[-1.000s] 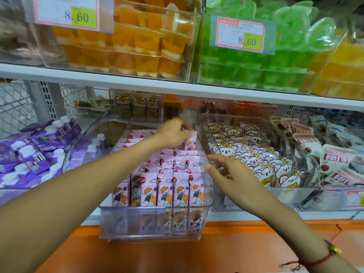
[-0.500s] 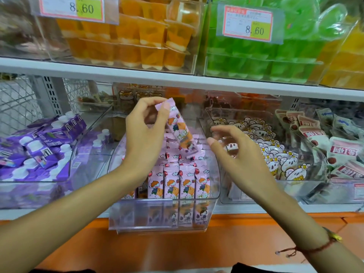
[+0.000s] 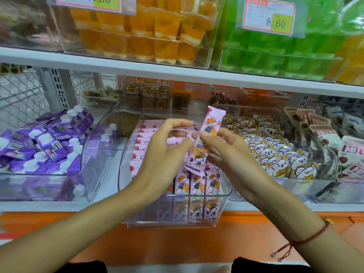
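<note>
A long pink snack packet with a cartoon child on it stands nearly upright above a clear bin on the lower shelf. My right hand pinches the packet, thumb on its front and fingers behind it. My left hand hovers at the packet's left edge with relaxed fingers and no visible grip on it. Rows of the same pink packets stand upright in the bin below both hands.
A bin of purple capped pouches stands to the left, with white bear packets and red-and-white packets to the right. The white upper shelf carries orange jelly cups and green jelly cups.
My left hand lifted a pink packet out of the back of the bin. The packet has passed to my right hand, and the left hand's fingers have come off it.
</note>
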A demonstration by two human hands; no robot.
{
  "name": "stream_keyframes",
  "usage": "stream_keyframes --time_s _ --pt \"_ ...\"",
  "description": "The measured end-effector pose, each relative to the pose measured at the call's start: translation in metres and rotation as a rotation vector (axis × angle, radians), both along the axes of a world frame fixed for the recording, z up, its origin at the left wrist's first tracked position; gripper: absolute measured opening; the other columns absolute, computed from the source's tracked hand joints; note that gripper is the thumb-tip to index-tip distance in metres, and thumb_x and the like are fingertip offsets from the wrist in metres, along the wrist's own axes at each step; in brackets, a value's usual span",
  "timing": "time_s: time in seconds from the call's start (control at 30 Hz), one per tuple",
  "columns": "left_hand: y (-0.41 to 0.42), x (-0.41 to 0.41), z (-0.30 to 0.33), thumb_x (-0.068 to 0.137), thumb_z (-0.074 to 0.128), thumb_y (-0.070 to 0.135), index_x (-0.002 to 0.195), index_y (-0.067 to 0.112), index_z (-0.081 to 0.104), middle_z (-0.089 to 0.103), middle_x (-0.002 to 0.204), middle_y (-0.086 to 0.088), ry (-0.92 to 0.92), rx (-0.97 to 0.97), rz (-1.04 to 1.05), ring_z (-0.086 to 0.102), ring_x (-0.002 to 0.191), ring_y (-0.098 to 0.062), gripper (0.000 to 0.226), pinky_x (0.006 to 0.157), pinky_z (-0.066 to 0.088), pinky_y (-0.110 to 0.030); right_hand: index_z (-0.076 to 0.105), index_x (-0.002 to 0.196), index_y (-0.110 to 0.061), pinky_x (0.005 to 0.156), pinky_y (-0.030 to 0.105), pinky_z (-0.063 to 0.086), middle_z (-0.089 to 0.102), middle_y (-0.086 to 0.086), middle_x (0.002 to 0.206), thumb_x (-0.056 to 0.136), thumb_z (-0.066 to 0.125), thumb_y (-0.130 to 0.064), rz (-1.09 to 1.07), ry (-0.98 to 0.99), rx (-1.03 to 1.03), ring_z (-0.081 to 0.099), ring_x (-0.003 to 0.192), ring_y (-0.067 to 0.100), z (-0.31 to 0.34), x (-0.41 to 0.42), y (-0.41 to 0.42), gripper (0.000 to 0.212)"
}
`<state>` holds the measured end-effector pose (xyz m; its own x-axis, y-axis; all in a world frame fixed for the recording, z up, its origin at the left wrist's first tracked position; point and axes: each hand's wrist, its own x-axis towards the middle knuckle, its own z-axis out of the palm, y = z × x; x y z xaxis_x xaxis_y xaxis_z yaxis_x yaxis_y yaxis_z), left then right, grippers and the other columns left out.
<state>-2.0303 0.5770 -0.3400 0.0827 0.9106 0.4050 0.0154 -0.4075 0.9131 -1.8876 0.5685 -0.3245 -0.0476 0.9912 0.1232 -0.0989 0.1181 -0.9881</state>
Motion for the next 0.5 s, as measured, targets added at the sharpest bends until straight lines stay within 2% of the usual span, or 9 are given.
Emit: stream_keyframes --time_s 0.1,0.2,0.27,0.37,0.5 --pt "-0.004 0.002 -0.005 0.07 0.073 0.026 0.104 0.042 0.057 0.06 0.103 0.019 0.157 0.039 -0.006 0.058 0.093 0.002 0.041 0.074 0.051 -0.016 0.06 0.113 -0.006 0.06 0.015 0.051 0.073 -0.007 0.079 0.092 0.06 -0.016 -0.014 0.017 0.034 0.069 0.071 0.005 -0.001 -0.002 -0.002 0.023" --pt "-0.004 0.003 -0.007 0.076 0.079 0.026 0.11 0.039 0.052 0.06 0.106 0.017 0.216 0.112 0.019 0.057 0.095 0.003 0.046 0.074 0.051 -0.016 0.058 0.117 -0.008 0.067 0.019 0.055 0.074 -0.002 0.09 0.092 0.061 -0.017 -0.025 0.001 0.052 0.07 0.078 0.01 -0.001 -0.002 -0.003 0.027" --pt "-0.003 0.003 -0.004 0.083 0.073 0.023 0.113 0.036 0.049 0.06 0.109 0.021 0.162 0.128 0.006 0.058 0.099 0.005 0.04 0.079 0.05 -0.015 0.058 0.119 -0.011 0.076 0.022 0.056 0.073 0.001 0.101 0.093 0.057 -0.016 -0.009 -0.026 0.076 0.07 0.089 0.013 0.002 0.002 -0.002 0.027" --pt "-0.001 0.002 -0.001 0.092 0.061 0.017 0.114 0.033 0.046 0.057 0.119 0.021 0.135 0.13 -0.062 0.055 0.109 0.009 0.03 0.091 0.047 -0.013 0.057 0.125 -0.017 0.088 0.024 0.054 0.071 -0.006 0.107 0.096 0.052 -0.018 -0.021 -0.122 0.13 0.066 0.099 0.006 0.008 0.009 -0.001 0.029" --pt "0.0 0.001 -0.006 0.096 0.055 0.016 0.124 0.026 0.049 0.056 0.127 0.02 0.23 0.153 -0.06 0.05 0.118 0.008 0.03 0.102 0.043 -0.021 0.059 0.114 -0.018 0.083 0.024 0.055 0.07 -0.001 0.103 0.091 0.061 -0.016 -0.138 -0.247 0.259 0.067 0.092 0.008 0.004 0.008 -0.002 0.023"
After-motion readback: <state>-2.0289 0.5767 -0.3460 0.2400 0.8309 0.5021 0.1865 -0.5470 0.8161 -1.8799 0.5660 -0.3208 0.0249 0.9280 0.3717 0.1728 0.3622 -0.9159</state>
